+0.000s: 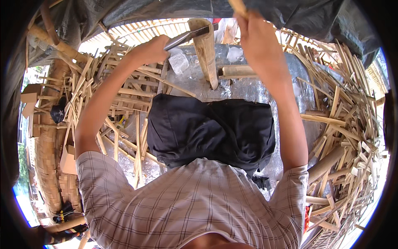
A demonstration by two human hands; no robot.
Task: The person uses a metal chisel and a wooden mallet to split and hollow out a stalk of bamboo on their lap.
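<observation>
My left hand (151,50) is closed around the grip of a large knife (179,40). The dark blade reaches right to the top of a split length of bamboo (203,56) and appears to rest across its upper end. That bamboo stands nearly upright, leaning slightly, its lower end on the grey surface (244,88). Raised at the upper right, my right hand (260,37) grips a wooden stick (238,7), only partly in view. Another bamboo piece (239,71) lies flat, right of the upright one.
Black cloth (209,130) covers my lap. Piles of split bamboo strips (346,133) crowd the right side, and more strips (120,89) heap up at left. A clear crumpled plastic piece (178,63) lies near my left hand. Dark sheeting (327,20) hangs overhead.
</observation>
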